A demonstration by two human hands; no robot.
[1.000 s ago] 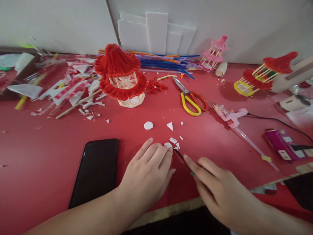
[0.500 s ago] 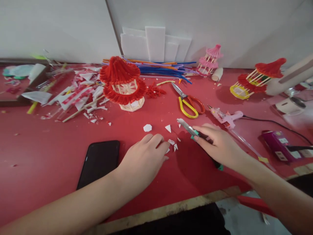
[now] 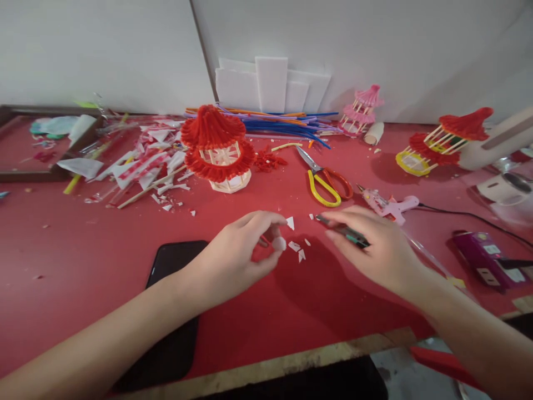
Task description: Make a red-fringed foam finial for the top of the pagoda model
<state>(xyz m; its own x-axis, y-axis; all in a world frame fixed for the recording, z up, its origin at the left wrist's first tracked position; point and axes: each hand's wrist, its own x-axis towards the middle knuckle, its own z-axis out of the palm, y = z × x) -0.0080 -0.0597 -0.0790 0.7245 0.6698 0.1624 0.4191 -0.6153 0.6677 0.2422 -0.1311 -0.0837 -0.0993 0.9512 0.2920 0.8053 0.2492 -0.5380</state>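
Note:
Between the fingertips of my left hand (image 3: 241,255) is a small white foam piece (image 3: 279,243), held just above the red table. My right hand (image 3: 372,241) is closed around a dark and green utility knife (image 3: 352,236), its front end pointing left. Small white scraps (image 3: 295,246) lie on the table between the two hands. Scissors (image 3: 320,180) with yellow and red handles rest beyond them. A red fuzzy pavilion model (image 3: 219,147) with a pale stick frame stands behind my left hand.
A black phone (image 3: 177,339) lies partly under my left forearm. To the right are a pink glue gun (image 3: 389,205), a purple power strip (image 3: 487,261) and another red model (image 3: 445,139). Scraps and wrappers (image 3: 141,161) cover the back left, beside pipe cleaners (image 3: 278,123).
My left hand has picked up the white foam piece from the table. My right hand has turned the knife, and less of its front end shows. The view has shifted slightly.

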